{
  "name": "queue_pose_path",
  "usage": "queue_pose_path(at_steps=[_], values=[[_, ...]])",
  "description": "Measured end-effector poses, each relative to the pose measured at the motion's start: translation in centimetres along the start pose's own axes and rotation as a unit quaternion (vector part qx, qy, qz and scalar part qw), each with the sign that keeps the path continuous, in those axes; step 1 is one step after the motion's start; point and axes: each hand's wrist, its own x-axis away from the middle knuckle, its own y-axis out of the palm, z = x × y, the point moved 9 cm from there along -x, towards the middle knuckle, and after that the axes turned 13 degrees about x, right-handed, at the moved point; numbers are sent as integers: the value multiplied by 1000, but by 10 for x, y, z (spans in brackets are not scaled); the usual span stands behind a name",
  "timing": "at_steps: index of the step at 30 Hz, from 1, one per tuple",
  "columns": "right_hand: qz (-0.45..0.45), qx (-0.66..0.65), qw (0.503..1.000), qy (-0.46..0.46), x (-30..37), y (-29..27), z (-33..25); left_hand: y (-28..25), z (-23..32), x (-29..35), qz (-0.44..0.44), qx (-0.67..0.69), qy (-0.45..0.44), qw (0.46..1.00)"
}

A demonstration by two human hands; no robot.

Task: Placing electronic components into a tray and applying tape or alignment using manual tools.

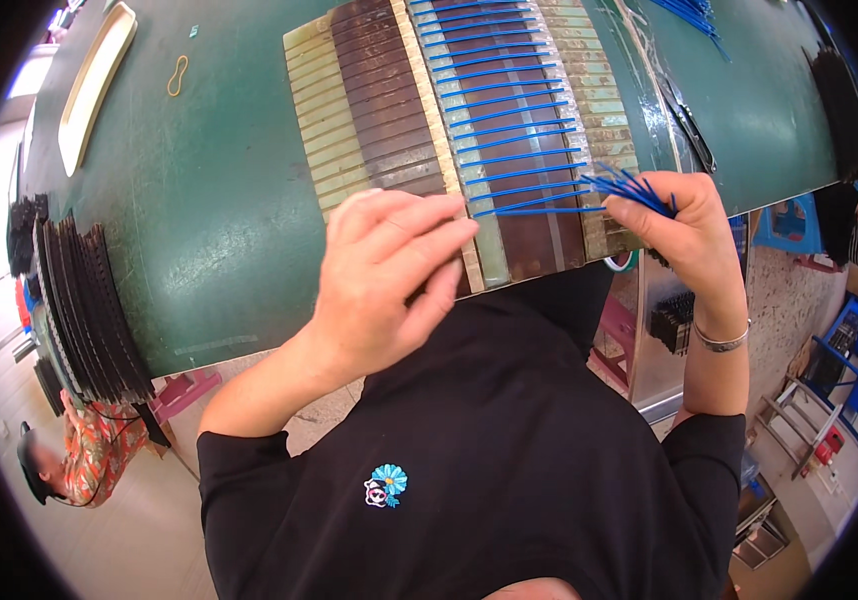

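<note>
A slotted board (379,100) with green and brown bands lies on the table, its near edge close to my body. Blue wires (509,133) lie across it in parallel rows, running from a pale strip (436,130) to a clear band on the right. My right hand (684,222) pinches a loose bundle of blue wires (639,190) over the board's right near corner. One wire stretches from the bundle toward the pale strip. At that wire's left end my left hand (384,270) rests by the strip, fingers extended; whether its fingertips touch the wire I cannot tell.
On the green table (219,200) are a cream tray (96,85), a rubber band (178,76), a black-handled cutter (691,125) and more blue wires (694,20). Stacked black strips (89,305) stand at the left edge. A person (84,455) is at lower left; a blue stool (789,225) is at right.
</note>
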Motion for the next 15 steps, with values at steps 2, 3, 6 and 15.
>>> queue_pose_path(at_steps=[2,3,6,15], values=[[-9,1,1000,-9,3,5,0,-10,-6,3,36,2,-6,999],[-9,0,1000,-9,2,7,0,-9,-6,4,36,2,-6,999],[0,8,1000,-18,-1,14,-2,-2,-2,8,6,15,3,1000],[-2,37,999,-14,-5,9,4,20,18,-2,-61,-56,7,997]])
